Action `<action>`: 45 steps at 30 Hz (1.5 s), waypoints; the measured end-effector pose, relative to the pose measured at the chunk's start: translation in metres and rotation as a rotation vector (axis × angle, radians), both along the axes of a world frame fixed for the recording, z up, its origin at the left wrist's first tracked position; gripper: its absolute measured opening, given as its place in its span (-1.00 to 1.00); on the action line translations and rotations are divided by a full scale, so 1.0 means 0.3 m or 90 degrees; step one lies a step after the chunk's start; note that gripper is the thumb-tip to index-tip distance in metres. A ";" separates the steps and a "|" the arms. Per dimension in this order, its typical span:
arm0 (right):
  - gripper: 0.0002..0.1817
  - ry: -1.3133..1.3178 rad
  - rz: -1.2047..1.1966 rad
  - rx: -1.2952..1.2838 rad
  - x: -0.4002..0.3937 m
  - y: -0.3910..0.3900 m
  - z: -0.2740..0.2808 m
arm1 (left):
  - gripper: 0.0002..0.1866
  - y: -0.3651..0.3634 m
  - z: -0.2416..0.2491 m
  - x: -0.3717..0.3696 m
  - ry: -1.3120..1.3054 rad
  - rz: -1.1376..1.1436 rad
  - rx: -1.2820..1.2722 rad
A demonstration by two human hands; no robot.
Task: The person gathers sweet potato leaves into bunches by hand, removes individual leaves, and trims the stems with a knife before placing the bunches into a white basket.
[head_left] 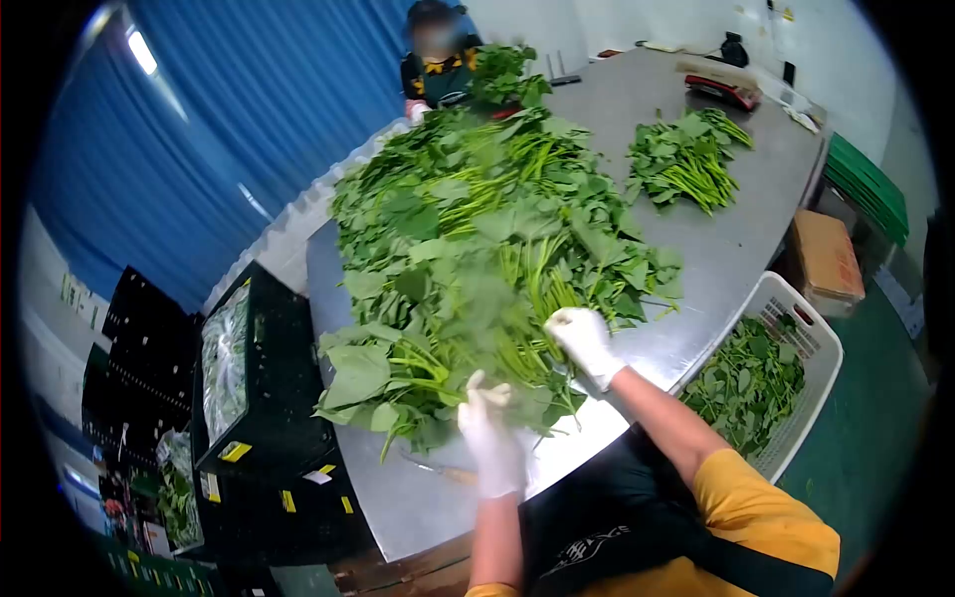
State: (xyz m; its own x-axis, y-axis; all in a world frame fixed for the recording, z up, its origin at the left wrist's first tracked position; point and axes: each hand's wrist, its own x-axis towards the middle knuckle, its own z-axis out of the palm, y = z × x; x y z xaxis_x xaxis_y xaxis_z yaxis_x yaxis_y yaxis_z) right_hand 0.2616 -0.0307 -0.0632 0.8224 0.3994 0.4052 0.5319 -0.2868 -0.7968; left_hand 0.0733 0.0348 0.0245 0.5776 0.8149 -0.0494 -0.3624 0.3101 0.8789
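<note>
A large heap of leafy green stems [438,224] covers the middle of the metal table. My left hand [487,433], in a white glove, is at the heap's near edge, palm turned up, with its fingers apart below blurred leaves. To its right, my right hand [585,340], also gloved, has its fingers closed beside the stems; what they pinch, if anything, is too small to tell. Near my left hand, a knife [448,472] lies partly hidden on the table.
Across the table [766,189] a co-worker [438,65] stands by a bunch of greens. Another bunch [686,159] and a red scale [721,93] lie at the right. A white basket [821,368] holds leaves; black crates [274,378] stand left.
</note>
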 end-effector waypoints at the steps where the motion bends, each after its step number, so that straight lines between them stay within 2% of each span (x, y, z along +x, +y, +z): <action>1: -0.84 0.104 -0.001 0.137 0.034 -0.028 0.048 | -0.72 0.027 -0.056 0.006 -0.003 0.021 0.004; 2: -0.90 0.032 -0.018 0.285 0.017 -0.083 0.188 | -0.69 0.060 -0.127 0.006 0.072 -0.004 0.210; 3: -0.91 0.170 -0.041 0.316 0.029 -0.116 0.276 | -0.66 0.086 -0.161 -0.008 0.156 -0.028 0.413; 4: -0.91 0.164 -0.090 0.317 0.069 -0.147 0.305 | -0.66 0.068 -0.095 -0.013 0.169 -0.055 0.346; 5: -0.92 0.124 -0.057 0.297 0.109 -0.184 0.323 | -0.64 0.042 -0.030 -0.012 0.177 -0.093 0.275; 6: -0.92 0.069 -0.051 0.291 0.113 -0.194 0.327 | -0.68 0.047 -0.036 -0.011 0.101 -0.136 0.069; 9: -0.91 -0.020 0.018 0.243 0.033 -0.223 0.329 | -0.71 0.020 -0.057 -0.004 0.083 -0.144 0.093; 10: -0.90 -0.056 0.054 0.188 -0.014 -0.226 0.310 | -0.72 0.011 -0.073 -0.006 0.102 -0.149 0.174; 11: -0.89 0.084 0.090 0.154 -0.086 -0.235 0.296 | -0.72 -0.012 -0.068 0.006 0.097 -0.162 0.167; 12: -0.88 0.018 0.075 0.031 -0.126 -0.243 0.260 | -0.72 -0.035 -0.052 0.018 0.050 -0.172 0.089; 13: -0.87 0.029 0.117 0.068 -0.163 -0.234 0.217 | -0.71 -0.054 -0.046 0.024 0.008 -0.178 0.010; 14: -0.87 0.128 0.149 0.095 -0.208 -0.242 0.189 | -0.68 -0.065 -0.064 0.030 0.082 -0.158 0.272; 15: -0.87 0.083 0.132 0.062 -0.232 -0.243 0.163 | -0.68 -0.072 -0.078 0.036 0.087 -0.162 0.269; 17: -0.87 0.060 0.157 0.045 -0.268 -0.264 0.143 | -0.65 -0.079 -0.085 0.058 0.042 -0.195 0.103; 18: -0.88 -0.012 0.143 0.026 -0.272 -0.265 0.139 | -0.65 -0.085 -0.077 0.077 0.076 -0.192 -0.027; 21: -0.87 -0.219 0.132 -0.067 -0.273 -0.287 0.151 | -0.77 -0.093 -0.120 0.107 0.082 -0.260 0.057; 22: -0.87 -0.216 0.125 -0.069 -0.277 -0.303 0.148 | -0.77 -0.101 -0.131 0.111 0.084 -0.269 0.056; 24: -0.87 -0.054 0.176 0.051 -0.273 -0.338 0.143 | -0.84 -0.115 -0.158 0.131 0.130 -0.219 0.050; 25: -0.87 0.179 0.187 0.191 -0.281 -0.371 0.160 | -0.88 -0.122 -0.149 0.138 0.122 -0.177 0.019; 27: -0.80 0.301 0.054 0.361 -0.281 -0.495 0.260 | -0.92 -0.075 -0.184 0.152 0.072 -0.131 -0.048; 28: -0.73 0.420 0.011 0.586 -0.231 -0.546 0.175 | -0.94 -0.037 -0.214 0.148 0.063 -0.152 -0.091; 29: -0.65 0.537 -0.037 0.812 -0.187 -0.578 0.096 | -0.93 -0.034 -0.180 0.123 0.112 -0.168 -0.048; 30: -0.53 0.601 0.074 0.703 -0.220 -0.576 0.171 | -0.92 -0.047 -0.158 0.123 0.103 -0.186 -0.013; 31: -0.47 0.686 0.150 0.562 -0.221 -0.578 0.163 | -0.92 -0.060 -0.136 0.126 0.095 -0.207 0.023; 33: -0.54 0.619 0.279 0.203 -0.229 -0.509 0.120 | -0.92 -0.095 -0.135 0.129 0.094 -0.249 -0.004; 34: -0.59 0.579 0.338 0.180 -0.228 -0.472 0.077 | -0.92 -0.107 -0.145 0.123 0.095 -0.255 -0.001; 35: -0.64 0.538 0.399 0.155 -0.229 -0.436 0.054 | -0.90 -0.114 -0.152 0.116 0.067 -0.328 -0.111; 36: -0.72 0.760 0.366 0.238 -0.241 -0.407 0.101 | -0.88 -0.115 -0.150 0.113 0.038 -0.397 -0.222; 37: -0.72 0.759 0.371 0.238 -0.236 -0.399 0.088 | -0.88 -0.110 -0.145 0.114 0.036 -0.393 -0.218; 39: -0.72 0.749 0.347 0.309 -0.228 -0.385 0.050 | -0.87 -0.095 -0.125 0.111 0.105 -0.271 0.033; 41: -0.69 0.777 0.359 0.276 -0.232 -0.400 0.046 | -0.87 -0.086 -0.093 0.105 0.118 -0.224 -0.018; 43: -0.66 0.916 0.439 0.311 -0.260 -0.406 0.036 | -0.87 -0.090 -0.095 0.097 0.120 -0.262 0.044; 45: -0.67 0.961 0.468 0.390 -0.284 -0.385 0.021 | -0.85 -0.112 -0.085 0.088 0.114 -0.333 -0.103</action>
